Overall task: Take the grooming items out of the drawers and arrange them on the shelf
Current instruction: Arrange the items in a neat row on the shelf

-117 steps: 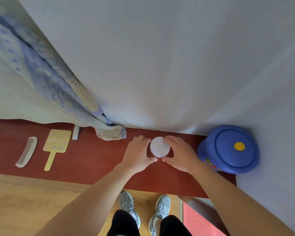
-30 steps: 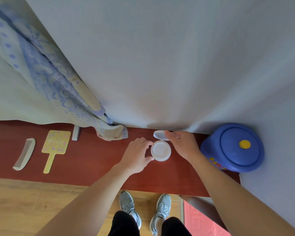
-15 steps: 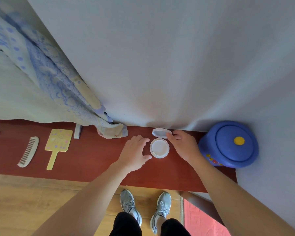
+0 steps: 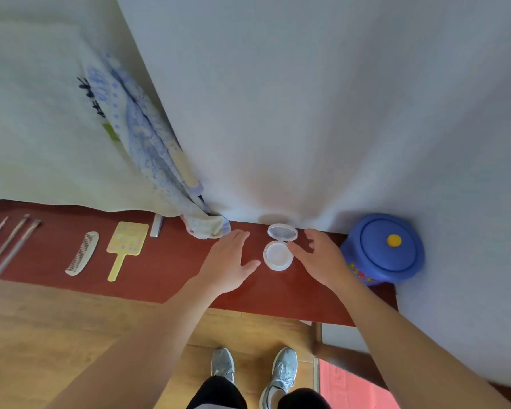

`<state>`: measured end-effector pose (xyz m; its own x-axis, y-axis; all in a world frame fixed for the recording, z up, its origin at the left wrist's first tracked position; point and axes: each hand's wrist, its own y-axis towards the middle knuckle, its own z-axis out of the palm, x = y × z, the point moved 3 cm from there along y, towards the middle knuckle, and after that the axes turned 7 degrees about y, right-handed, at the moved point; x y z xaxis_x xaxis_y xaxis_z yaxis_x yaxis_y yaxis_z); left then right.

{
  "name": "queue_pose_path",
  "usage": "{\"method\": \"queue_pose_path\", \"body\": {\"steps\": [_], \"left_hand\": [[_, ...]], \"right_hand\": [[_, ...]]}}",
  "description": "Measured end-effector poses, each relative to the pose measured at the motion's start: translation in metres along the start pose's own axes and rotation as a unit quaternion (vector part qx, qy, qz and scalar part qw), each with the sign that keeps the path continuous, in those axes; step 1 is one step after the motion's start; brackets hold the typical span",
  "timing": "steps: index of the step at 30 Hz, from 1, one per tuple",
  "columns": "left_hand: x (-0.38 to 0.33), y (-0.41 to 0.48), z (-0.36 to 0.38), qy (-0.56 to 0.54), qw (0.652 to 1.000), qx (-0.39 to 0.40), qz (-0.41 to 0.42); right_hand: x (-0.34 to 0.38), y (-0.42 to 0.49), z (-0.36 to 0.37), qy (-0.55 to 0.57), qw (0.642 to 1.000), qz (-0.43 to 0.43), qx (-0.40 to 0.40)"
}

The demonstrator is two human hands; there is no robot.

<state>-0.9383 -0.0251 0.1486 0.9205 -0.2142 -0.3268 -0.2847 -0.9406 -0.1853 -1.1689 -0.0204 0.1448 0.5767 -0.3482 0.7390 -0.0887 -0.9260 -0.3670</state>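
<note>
Since a second ago the left hand (image 4: 229, 259) has let go and slid clear to the left, fingers spread, holding nothing. The right hand (image 4: 319, 259) has loosened too, fingers relaxed, one tip at the rim. The open powder compact (image 4: 278, 256) sits at the shelf's (image 4: 165, 261) back edge near its right end, with its lid (image 4: 282, 232) tilted against the wall (image 4: 307, 113). It looks like light, rigid, smooth plastic. The hinge is probably the weak spot, so grip the round base by its sides.

White compact (image 4: 278, 251), yellow mirror (image 4: 126, 242), blue pot (image 4: 385, 248), red-brown shelf (image 4: 171, 267)
</note>
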Motion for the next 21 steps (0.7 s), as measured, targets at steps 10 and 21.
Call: {"method": "queue_pose_path", "body": {"steps": [10, 21], "left_hand": [[0.027, -0.043, -0.047, 0.067, 0.997, -0.032, 0.031], [0.054, -0.112, -0.105, 0.128, 0.987, -0.082, 0.059]], "right_hand": [[0.055, -0.072, 0.008, -0.141, 0.985, -0.073, -0.060], [0.110, -0.160, 0.032, -0.258, 0.946, -0.108, -0.160]]}}
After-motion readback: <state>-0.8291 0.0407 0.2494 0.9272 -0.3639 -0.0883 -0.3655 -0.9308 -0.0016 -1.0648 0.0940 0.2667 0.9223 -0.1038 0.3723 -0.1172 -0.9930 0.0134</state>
